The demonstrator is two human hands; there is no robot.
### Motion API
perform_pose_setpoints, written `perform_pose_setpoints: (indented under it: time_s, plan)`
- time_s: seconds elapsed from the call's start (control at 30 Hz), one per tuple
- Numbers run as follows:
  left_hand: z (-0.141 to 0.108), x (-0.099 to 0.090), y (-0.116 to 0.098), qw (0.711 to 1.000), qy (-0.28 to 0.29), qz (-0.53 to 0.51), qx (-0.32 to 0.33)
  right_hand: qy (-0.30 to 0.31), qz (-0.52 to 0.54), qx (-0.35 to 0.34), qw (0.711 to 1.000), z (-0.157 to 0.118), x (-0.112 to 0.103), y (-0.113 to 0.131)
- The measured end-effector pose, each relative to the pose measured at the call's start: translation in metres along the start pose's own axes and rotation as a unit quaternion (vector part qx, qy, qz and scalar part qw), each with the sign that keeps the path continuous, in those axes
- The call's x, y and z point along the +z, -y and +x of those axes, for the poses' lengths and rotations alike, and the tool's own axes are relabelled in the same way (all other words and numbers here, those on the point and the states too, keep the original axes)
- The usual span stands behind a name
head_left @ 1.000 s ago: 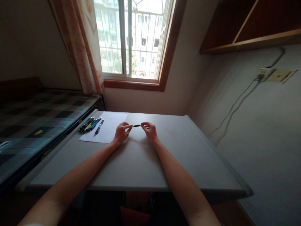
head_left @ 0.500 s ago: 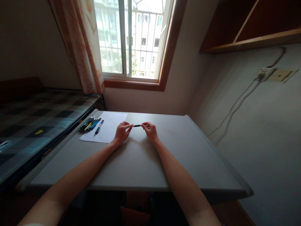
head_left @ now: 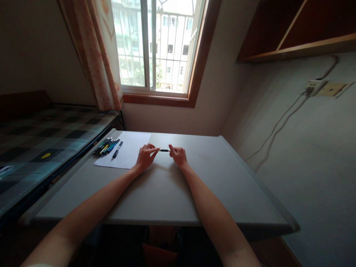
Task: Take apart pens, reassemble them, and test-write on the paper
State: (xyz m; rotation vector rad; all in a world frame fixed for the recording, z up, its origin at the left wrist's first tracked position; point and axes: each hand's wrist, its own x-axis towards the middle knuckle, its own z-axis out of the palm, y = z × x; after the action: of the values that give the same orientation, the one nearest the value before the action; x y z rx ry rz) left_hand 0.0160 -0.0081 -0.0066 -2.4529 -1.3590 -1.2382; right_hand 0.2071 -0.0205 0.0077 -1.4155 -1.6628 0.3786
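A slim pen with a dark middle (head_left: 165, 150) lies level between my two hands, just above the table. My left hand (head_left: 145, 155) pinches its left end between thumb and fingers, over the right edge of a white sheet of paper (head_left: 130, 148). My right hand (head_left: 179, 155) is closed around the other end, thumb uppermost, hiding that tip. On the sheet, left of my left hand, lies a single dark pen (head_left: 117, 150). Beside it is a heap of several pens (head_left: 104, 147) in black, blue and yellow.
The grey table (head_left: 222, 185) has raised side edges. To the left stands a bed with a checked cover (head_left: 69, 126). A window (head_left: 155, 48) and a curtain (head_left: 91, 55) are beyond the table. A cord (head_left: 275, 133) hangs from a socket on the right wall.
The held pen has shifted slightly right and down. My right hand has turned from a fingertip pinch to a more closed grip, thumb on top. The pens on the paper have not moved.
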Motion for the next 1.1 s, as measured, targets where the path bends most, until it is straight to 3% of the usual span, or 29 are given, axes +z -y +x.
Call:
perform_pose_setpoints:
  time_s: [0.17,0.3,0.47,0.83,1.0,1.1]
  plan:
    - [0.000,-0.001,0.003,0.999,0.000,0.008,-0.045,-0.044,0.031,0.008,0.999,0.003,-0.002,0.001]
    - [0.001,0.000,0.007,0.997,-0.001,-0.001,-0.079,-0.017,0.107,-0.055,0.993,0.005,-0.001,0.000]
    - [0.001,0.001,0.006,0.998,0.004,0.006,-0.066,-0.003,0.121,-0.092,0.988,0.007,0.003,-0.006]
    - [0.001,0.003,0.007,1.000,0.003,0.001,-0.023,0.023,0.067,-0.062,0.996,0.006,0.002,-0.010]
    - [0.001,0.002,0.006,0.999,0.001,0.013,-0.041,-0.010,0.093,-0.047,0.995,0.007,0.000,-0.009]
    - [0.001,0.001,0.007,0.998,0.001,0.012,-0.058,0.001,0.115,-0.063,0.991,0.007,0.001,-0.009]
